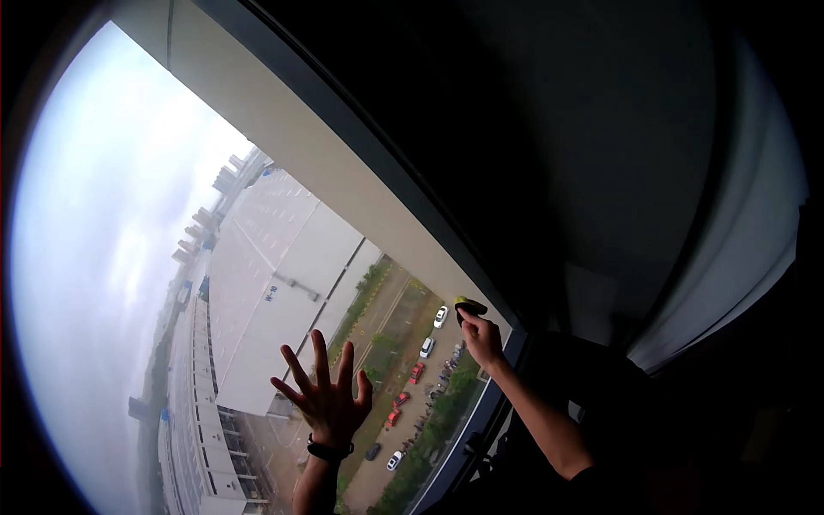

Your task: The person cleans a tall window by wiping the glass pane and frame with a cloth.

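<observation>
My left hand (pixel 330 408), with a dark band on its wrist, is raised with fingers spread against the window glass, holding nothing. To its right, my right hand (pixel 482 341) grips a small black and yellow-green object (pixel 469 304) near the window frame's lower right part. The fingers close round that object, and its exact kind is hard to tell. Whether either palm presses on the glass cannot be told.
A dark window frame (pixel 369 142) runs diagonally from the top to the lower right. Light curtain fabric (pixel 747 249) hangs at the far right. Beyond the glass are a large pale roof (pixel 283 249), parked cars and trees far below.
</observation>
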A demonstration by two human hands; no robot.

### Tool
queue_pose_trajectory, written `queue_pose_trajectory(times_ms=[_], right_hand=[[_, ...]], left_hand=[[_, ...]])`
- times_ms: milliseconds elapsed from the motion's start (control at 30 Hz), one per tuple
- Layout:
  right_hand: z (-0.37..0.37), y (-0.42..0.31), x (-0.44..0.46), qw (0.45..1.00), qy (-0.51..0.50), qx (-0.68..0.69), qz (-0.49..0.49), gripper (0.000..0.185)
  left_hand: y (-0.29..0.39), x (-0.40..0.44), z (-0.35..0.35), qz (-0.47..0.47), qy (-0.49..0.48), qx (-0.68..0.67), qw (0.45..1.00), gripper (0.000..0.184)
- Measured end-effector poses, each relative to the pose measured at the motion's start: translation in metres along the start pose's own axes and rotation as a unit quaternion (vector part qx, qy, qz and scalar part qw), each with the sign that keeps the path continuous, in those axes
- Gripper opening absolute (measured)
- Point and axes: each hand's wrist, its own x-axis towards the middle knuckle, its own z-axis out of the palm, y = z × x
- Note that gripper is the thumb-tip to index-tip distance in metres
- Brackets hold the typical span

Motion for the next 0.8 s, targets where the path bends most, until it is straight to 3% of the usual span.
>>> queue_pose_trajectory(times_ms=[67,133,200,233,433,533,600,633,700,733,800], right_hand=[[0.021,0.057,-0.006,0.984,0.115,0.082,-0.107,0.027],[0.008,0.049,-0.03,0.985,0.05,0.165,-0.024,0.023],[-0.005,0.028,-0.048,0.963,-0.026,0.266,0.02,0.022],[-0.016,0.003,-0.056,0.961,-0.039,0.272,0.033,0.023],[-0.068,-0.102,-0.082,0.928,-0.191,0.317,-0.044,0.03],[-0.079,-0.127,-0.093,0.905,-0.237,0.344,-0.08,0.026],[-0.079,-0.132,-0.095,0.905,-0.25,0.319,-0.128,0.027],[-0.077,-0.129,-0.094,0.907,-0.252,0.295,-0.163,0.029],[-0.065,-0.12,-0.095,0.904,-0.237,0.294,-0.202,0.029],[-0.068,-0.12,-0.095,0.897,-0.22,0.321,-0.21,0.029],[-0.091,-0.131,-0.1,0.923,-0.062,0.244,-0.292,0.019]], left_hand=[[0.0,0.0,-0.001,0.003,0.011,0.006,1.0,0.054],[0.002,0.002,-0.005,0.023,0.032,-0.032,0.999,0.043],[-0.001,0.002,-0.01,0.095,0.045,-0.174,0.979,0.031],[0.002,0.005,-0.014,0.085,0.036,-0.267,0.959,0.026],[0.008,0.01,-0.016,0.025,-0.117,-0.559,0.821,0.044],[0.015,0.016,-0.032,0.003,-0.176,-0.585,0.791,0.045],[0.014,0.011,-0.021,0.035,-0.192,-0.565,0.802,0.043],[0.014,0.009,-0.018,0.003,-0.26,-0.537,0.803,0.038],[0.013,-0.003,0.039,0.079,-0.205,-0.574,0.789,0.036],[0.019,-0.001,0.045,0.058,-0.228,-0.598,0.766,0.028],[0.025,0.005,0.039,0.01,-0.292,-0.624,0.724,0.022]])
